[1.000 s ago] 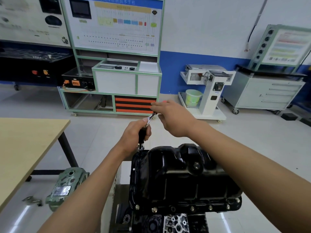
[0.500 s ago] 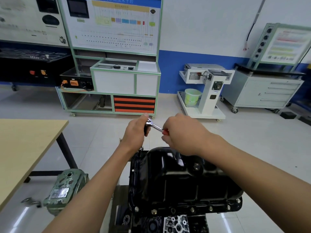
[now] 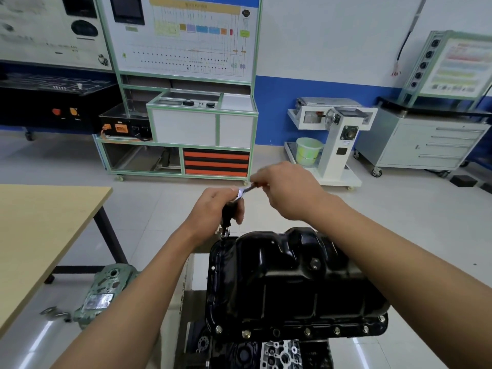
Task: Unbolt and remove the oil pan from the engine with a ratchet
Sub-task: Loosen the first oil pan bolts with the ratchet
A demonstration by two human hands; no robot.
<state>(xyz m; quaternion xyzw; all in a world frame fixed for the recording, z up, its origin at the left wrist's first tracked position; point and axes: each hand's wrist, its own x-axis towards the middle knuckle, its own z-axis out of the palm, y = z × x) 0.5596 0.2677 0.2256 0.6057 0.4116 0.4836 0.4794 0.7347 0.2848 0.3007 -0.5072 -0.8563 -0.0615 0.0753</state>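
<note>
Above the oil pan (image 3: 292,283), left hand (image 3: 214,209) grips the upright ratchet (image 3: 245,191), right hand (image 3: 290,191) its rightward handle.

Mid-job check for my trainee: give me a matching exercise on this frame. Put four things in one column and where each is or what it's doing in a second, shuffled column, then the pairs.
Column one
1. left hand
2. right hand
3. oil pan
4. pale green bucket

Column two
A. stands on the white cart by the wall
B. holds the handle of the ratchet
C. sits on the engine, bolts showing along its near flange
D. grips the black upright shaft under the ratchet's head, at the pan's far left corner

Pairs: 1-D, 2-B, 3-C, 4-A
</note>
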